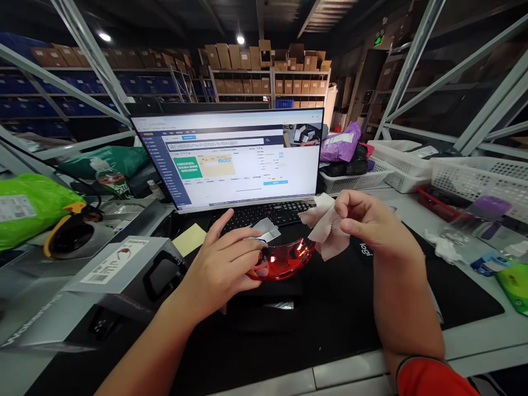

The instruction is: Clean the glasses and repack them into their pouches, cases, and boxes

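Observation:
My left hand [225, 258] grips one end of a curved, shiny red lens [286, 259], which looks like the lens of sports glasses or goggles. The thumb is under it and the fingers lie over its left end. Pinched between the thumb and fingers of my right hand [363, 217] is a pale cleaning cloth [330, 234] with zigzag edges. It hangs down just beside the right end of the lens; I cannot tell whether they touch. Behind the lens, a small open grey box [267, 228] sits by the keyboard [284, 213].
A monitor [231, 159] stands behind the keyboard. To the left are a grey product box [124, 264], yellow-framed dark goggles [70, 231], a yellow paper note [190, 240] and a green bag [37, 203]. White baskets [478, 181] and a wipes pack [513, 286] stand at right.

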Demonstrator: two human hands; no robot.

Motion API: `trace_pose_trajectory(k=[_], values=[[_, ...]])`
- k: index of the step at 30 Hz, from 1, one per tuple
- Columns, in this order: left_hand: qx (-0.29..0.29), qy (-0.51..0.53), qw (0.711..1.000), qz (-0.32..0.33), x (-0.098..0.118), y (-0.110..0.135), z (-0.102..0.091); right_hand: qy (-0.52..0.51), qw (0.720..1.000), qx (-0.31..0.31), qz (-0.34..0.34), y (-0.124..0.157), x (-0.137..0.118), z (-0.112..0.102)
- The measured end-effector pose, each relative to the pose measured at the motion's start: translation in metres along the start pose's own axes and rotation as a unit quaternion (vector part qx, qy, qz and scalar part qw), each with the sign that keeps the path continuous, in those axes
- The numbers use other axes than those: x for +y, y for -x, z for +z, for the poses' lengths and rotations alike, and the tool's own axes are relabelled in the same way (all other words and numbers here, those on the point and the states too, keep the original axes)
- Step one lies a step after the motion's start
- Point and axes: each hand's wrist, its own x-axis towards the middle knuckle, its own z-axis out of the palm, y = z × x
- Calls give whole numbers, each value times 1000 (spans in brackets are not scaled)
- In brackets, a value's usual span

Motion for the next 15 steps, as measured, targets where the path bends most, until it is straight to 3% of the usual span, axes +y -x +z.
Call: trace_pose_trajectory(k=[6, 9, 12, 15], values=[[-16, -1, 1000, 6, -1, 1, 3, 23, 997, -72, 19, 11, -5, 15], [-31, -2, 999, 10, 1, 0, 4, 48, 996, -74, 11, 17, -8, 20], [-42, -10, 999, 17, 2, 0, 6, 103, 991, -81, -4, 20, -9, 25], [-54, -15, 998, 25, 3, 2, 7, 213, 970, -119, -20, 18, -7, 32]])
